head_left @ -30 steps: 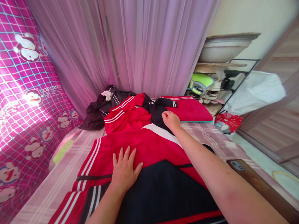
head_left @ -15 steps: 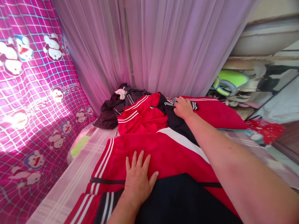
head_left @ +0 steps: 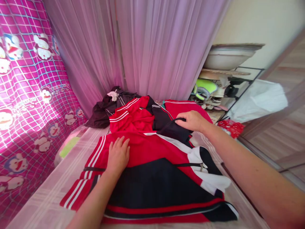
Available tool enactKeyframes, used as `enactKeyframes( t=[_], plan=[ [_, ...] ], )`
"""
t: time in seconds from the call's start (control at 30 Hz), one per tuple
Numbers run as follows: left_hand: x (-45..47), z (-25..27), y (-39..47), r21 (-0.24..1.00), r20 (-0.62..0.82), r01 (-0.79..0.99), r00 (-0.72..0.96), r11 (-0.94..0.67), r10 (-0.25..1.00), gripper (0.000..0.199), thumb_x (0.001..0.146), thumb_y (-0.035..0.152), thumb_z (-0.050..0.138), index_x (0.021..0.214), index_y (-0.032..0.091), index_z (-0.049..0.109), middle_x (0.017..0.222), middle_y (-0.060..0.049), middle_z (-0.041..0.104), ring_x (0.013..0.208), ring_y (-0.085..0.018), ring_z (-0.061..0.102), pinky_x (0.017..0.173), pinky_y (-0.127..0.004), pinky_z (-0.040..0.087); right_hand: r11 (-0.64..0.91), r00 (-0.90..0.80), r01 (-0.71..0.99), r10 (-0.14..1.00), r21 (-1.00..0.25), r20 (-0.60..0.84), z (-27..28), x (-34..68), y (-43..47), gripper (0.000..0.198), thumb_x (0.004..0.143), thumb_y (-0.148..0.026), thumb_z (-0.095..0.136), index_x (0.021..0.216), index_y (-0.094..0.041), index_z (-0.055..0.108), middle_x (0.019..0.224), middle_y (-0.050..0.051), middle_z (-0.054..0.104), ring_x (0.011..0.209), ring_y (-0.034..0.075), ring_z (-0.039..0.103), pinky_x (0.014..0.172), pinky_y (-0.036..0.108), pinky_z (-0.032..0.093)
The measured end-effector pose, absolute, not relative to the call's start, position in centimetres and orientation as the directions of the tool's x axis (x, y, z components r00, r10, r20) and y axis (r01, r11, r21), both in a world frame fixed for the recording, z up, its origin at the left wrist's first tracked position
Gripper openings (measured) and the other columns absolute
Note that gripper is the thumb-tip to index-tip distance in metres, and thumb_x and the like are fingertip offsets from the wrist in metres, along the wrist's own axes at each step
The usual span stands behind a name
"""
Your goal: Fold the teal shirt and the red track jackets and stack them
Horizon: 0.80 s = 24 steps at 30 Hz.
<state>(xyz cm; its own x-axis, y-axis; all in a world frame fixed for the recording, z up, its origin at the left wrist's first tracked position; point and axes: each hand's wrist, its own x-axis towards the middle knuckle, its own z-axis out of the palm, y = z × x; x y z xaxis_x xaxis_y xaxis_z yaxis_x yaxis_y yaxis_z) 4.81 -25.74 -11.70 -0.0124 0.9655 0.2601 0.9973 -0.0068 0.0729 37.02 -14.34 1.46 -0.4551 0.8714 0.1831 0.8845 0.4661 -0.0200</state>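
A red, black and white track jacket (head_left: 143, 184) lies spread on the bed, white stripes running down its left side. My left hand (head_left: 119, 156) rests palm down on the red upper part, fingers stretched out. Over at the right, my right hand (head_left: 192, 121) pinches the edge of the jacket's black sleeve (head_left: 176, 129) between thumb and fingers, lifting it slightly. The fingertips are partly hidden by the cloth. Beyond the jacket lies a crumpled red garment with white stripes (head_left: 140, 119).
A dark clothes pile (head_left: 101, 111) sits at the back left by the purple curtain (head_left: 147, 47). A folded red garment (head_left: 183, 108) lies behind my right hand. Pink netted fabric (head_left: 35, 105) hangs left. At right stand a rack (head_left: 247, 83) and a red bag (head_left: 232, 127).
My right hand has drawn back toward me from near the folded red garment and now grips the black sleeve. My left hand stays flat on the jacket. The view has shifted right.
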Motion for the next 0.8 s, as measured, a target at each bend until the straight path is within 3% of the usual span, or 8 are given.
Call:
enactKeyframes(
  t=[0.07, 0.17, 0.33, 0.43, 0.53, 0.67, 0.8],
  plan=[
    [2.8, -10.4, -24.1, 0.007, 0.304, 0.999, -0.035, 0.034, 0.952, 0.049, 0.096, 0.025, 0.037, 0.143, 0.019, 0.050, 0.153, -0.016, 0.044, 0.142, -0.035, 0.037, 0.114, -0.057, 0.029, 0.499, -0.489, 0.863, 0.865, -0.076, 0.113, 1.9, 37.7, -16.4, 0.031, 0.084, -0.040, 0.050, 0.088, -0.023, 0.076, 0.077, 0.003, 0.074, 0.071, 0.018, 0.062, 0.064, 0.027, 0.037],
    [-0.4, -9.1, -21.4, -0.078, 0.230, 0.996, -0.016, 0.035, 0.973, 0.055, 0.090, 0.022, 0.047, 0.145, 0.024, 0.046, 0.156, -0.015, 0.039, 0.145, -0.035, 0.032, 0.114, -0.061, 0.024, 0.546, -0.553, 0.823, 0.833, -0.159, -0.002, 2.3, 38.4, -19.2, 0.031, 0.085, -0.040, 0.051, 0.087, -0.023, 0.077, 0.074, 0.003, 0.073, 0.067, 0.017, 0.061, 0.062, 0.026, 0.036],
    [-3.0, -7.4, -19.2, -0.192, 0.029, 0.977, 0.104, -0.096, 0.994, 0.037, 0.082, 0.021, 0.058, 0.118, 0.025, 0.067, 0.146, -0.012, 0.053, 0.142, -0.034, 0.036, 0.114, -0.063, 0.017, 0.588, -0.624, 0.776, 0.768, -0.226, -0.145, 1.5, 39.0, -23.4, 0.032, 0.086, -0.040, 0.049, 0.080, -0.023, 0.076, 0.064, 0.000, 0.067, 0.056, 0.014, 0.053, 0.057, 0.026, 0.033],
    [-2.7, -6.0, -20.7, -0.230, 0.020, 0.958, 0.180, -0.171, 0.983, 0.026, 0.086, 0.018, 0.050, 0.102, 0.022, 0.070, 0.119, -0.012, 0.070, 0.124, -0.029, 0.055, 0.113, -0.056, 0.023, 0.593, -0.653, 0.755, 0.721, -0.280, -0.232, 0.5, 38.9, -25.5, 0.030, 0.084, -0.037, 0.050, 0.074, -0.022, 0.074, 0.063, 0.000, 0.065, 0.056, 0.014, 0.052, 0.057, 0.026, 0.034],
    [-2.2, -4.5, -23.7, -0.266, 0.038, 0.940, 0.232, -0.214, 0.972, 0.028, 0.091, 0.018, 0.041, 0.097, 0.019, 0.068, 0.092, -0.011, 0.073, 0.099, -0.025, 0.065, 0.104, -0.046, 0.036, 0.589, -0.649, 0.761, 0.686, -0.274, -0.328, -0.3, 38.8, -27.2, 0.024, 0.080, -0.033, 0.053, 0.070, -0.023, 0.072, 0.061, 0.000, 0.064, 0.057, 0.014, 0.052, 0.057, 0.026, 0.035],
    [-2.9, -4.3, -28.0, -0.290, 0.041, 0.884, 0.393, -0.366, 0.918, 0.029, 0.095, 0.020, 0.037, 0.092, 0.018, 0.067, 0.085, -0.012, 0.069, 0.092, -0.026, 0.063, 0.093, -0.042, 0.042, 0.552, -0.590, 0.802, 0.674, -0.228, -0.444, -1.2, 39.0, -28.7, 0.024, 0.078, -0.034, 0.054, 0.071, -0.021, 0.073, 0.064, 0.002, 0.065, 0.058, 0.014, 0.053, 0.057, 0.026, 0.035],
    [-4.4, -7.0, -30.4, -0.184, 0.008, 0.844, 0.513, -0.503, 0.858, 0.022, 0.093, 0.016, 0.042, 0.089, 0.021, 0.063, 0.082, -0.008, 0.066, 0.082, -0.022, 0.063, 0.084, -0.037, 0.044, 0.540, -0.571, 0.804, 0.584, -0.250, -0.577, -2.1, 39.0, -29.3, 0.037, 0.081, -0.045, 0.053, 0.078, -0.016, 0.076, 0.068, 0.004, 0.067, 0.060, 0.016, 0.056, 0.056, 0.026, 0.036]
  ],
)
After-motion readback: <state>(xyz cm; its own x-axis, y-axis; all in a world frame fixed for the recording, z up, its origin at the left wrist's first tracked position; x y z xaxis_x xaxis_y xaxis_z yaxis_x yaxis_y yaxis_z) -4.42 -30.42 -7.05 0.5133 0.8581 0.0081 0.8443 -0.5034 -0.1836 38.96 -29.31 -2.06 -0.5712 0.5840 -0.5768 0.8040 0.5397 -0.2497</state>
